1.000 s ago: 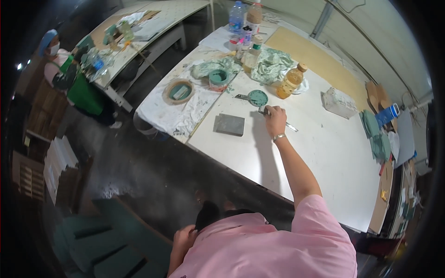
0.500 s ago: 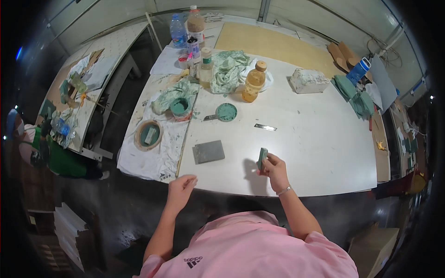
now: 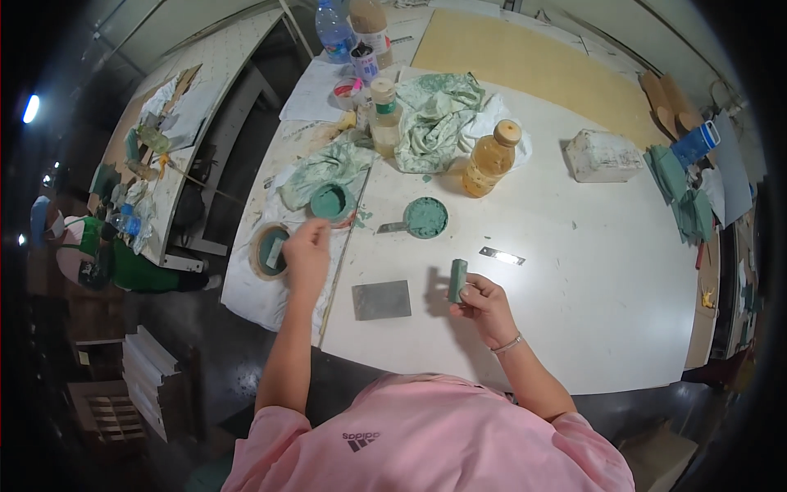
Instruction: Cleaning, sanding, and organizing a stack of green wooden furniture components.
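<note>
In my right hand is a small green block, held upright above the white tabletop between thumb and fingers. My left hand hovers between a round tub of green paste and a brown-rimmed round container with a light piece inside. Its fingers are blurred, so their grip does not show. Between my arms lies a flat grey rectangular plate. Farther out, a round lid of green paste has a scraper blade resting on its rim. A metal blade lies right of it.
An amber bottle stands near green-stained cloths. More bottles crowd the back left. A whitish block and green cloths are at the right. At the left, a person in green is beside another bench.
My left hand has moved forward from the table's front edge toward the paste tub. The right hand still holds the green block, now turned more upright. The whole view has shifted.
</note>
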Demonstrator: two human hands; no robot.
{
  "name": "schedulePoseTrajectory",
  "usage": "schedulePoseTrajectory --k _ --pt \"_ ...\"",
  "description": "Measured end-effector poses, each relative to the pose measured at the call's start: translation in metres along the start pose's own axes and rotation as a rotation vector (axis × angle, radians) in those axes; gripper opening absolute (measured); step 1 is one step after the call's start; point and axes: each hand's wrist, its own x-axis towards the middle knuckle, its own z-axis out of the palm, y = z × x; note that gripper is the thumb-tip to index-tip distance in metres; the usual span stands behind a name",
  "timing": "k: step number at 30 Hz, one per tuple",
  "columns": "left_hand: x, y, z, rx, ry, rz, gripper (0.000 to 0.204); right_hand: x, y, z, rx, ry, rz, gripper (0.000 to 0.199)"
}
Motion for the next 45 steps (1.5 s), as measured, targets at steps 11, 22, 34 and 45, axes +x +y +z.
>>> schedulePoseTrajectory --k 11,22,34,45 --pt "0.007 0.019 0.085 0.386 -0.403 0.136 0.016 0.049 -0.017 0.02 0.049 -0.088 0.049 0.031" --pt "0.031 0.008 -0.009 0.091 0.066 -0.029 0.006 0.045 -0.012 0.013 0.134 -0.112 0.089 0.032" --pt "0.071 -0.028 -0.005 0.524 0.037 0.326 0.008 0.056 -0.013 0.044 0.097 -0.215 0.122 0.025" --pt "0.079 -0.029 -0.002 0.496 0.026 0.313 0.011 0.054 -0.008 0.037 0.08 -0.164 0.163 0.023"
